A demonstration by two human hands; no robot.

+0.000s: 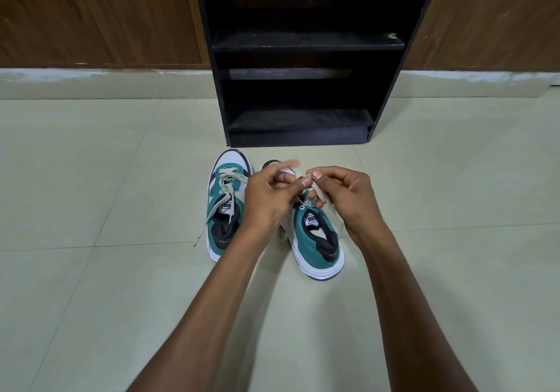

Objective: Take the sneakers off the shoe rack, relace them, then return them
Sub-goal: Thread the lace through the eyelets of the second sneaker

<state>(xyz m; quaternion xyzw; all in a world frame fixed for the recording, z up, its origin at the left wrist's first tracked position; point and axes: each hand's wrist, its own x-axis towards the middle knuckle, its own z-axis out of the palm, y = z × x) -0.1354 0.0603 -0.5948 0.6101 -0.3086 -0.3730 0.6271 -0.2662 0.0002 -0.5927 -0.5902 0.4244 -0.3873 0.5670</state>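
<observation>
Both my hands work directly above the right teal-and-white leather sneaker (pixel 315 240), whose long axis runs straight away from me, heel nearest: my right hand (pixel 342 197) pinches its flat beige lace (pixel 319 193), my left hand (pixel 269 194) curls beside it, hold unclear.

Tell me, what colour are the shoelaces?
Beige, seen best in the head view on the left sneaker's laces.
</observation>
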